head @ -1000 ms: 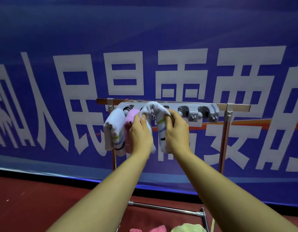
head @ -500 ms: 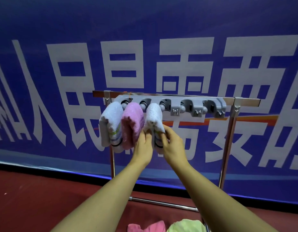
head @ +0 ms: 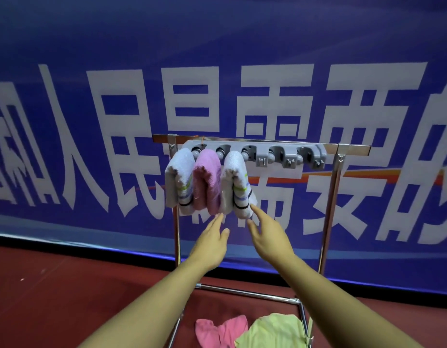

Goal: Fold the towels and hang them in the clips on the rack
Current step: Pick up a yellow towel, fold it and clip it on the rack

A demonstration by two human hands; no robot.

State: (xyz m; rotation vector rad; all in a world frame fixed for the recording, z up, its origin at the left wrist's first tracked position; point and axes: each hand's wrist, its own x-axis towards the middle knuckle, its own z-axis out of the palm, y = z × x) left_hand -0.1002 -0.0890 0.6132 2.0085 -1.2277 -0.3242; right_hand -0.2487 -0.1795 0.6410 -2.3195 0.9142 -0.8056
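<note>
one head-worn camera looks forward and down, near the rack (head: 330,146).

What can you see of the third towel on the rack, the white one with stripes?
The striped white towel is soft terry cloth, folded and draped over the third clip of the grey clip bar. Green, blue and black stripes cross its lower part. It presses against the pink towel. The right hand seems to touch its lower edge.
</note>
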